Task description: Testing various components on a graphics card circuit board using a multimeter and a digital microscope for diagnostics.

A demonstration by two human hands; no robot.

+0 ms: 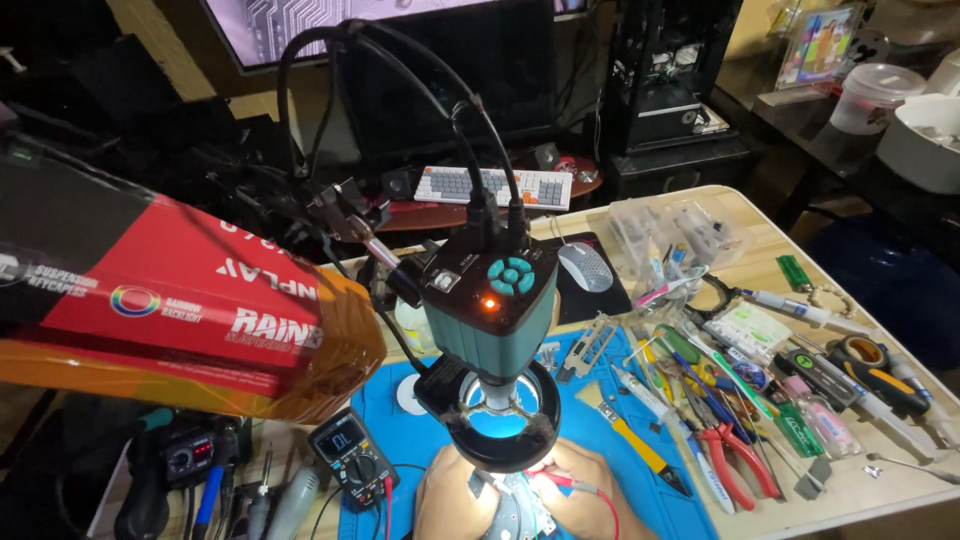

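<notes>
Microscope camera [497,300] with its ring light [503,425] hangs over a blue work mat [600,400], a multimeter [352,457] beside it. Beneath, the left hand [448,500] and right hand [585,490] flank a small silver device [515,508]. The right fingers pinch a red probe [560,483]; the left hand's grip I cannot tell.

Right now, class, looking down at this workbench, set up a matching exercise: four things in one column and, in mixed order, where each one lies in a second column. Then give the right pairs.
Things:
1. multimeter
2. computer mouse
3. red-handled pliers
4. keyboard

Places:
A. among the tools on the right of the blue mat
B. at the back, below the monitor
C. on the left edge of the mat, beside the hands
D. on a dark pad behind the microscope camera

Pairs: 1-C, 2-D, 3-A, 4-B
</notes>
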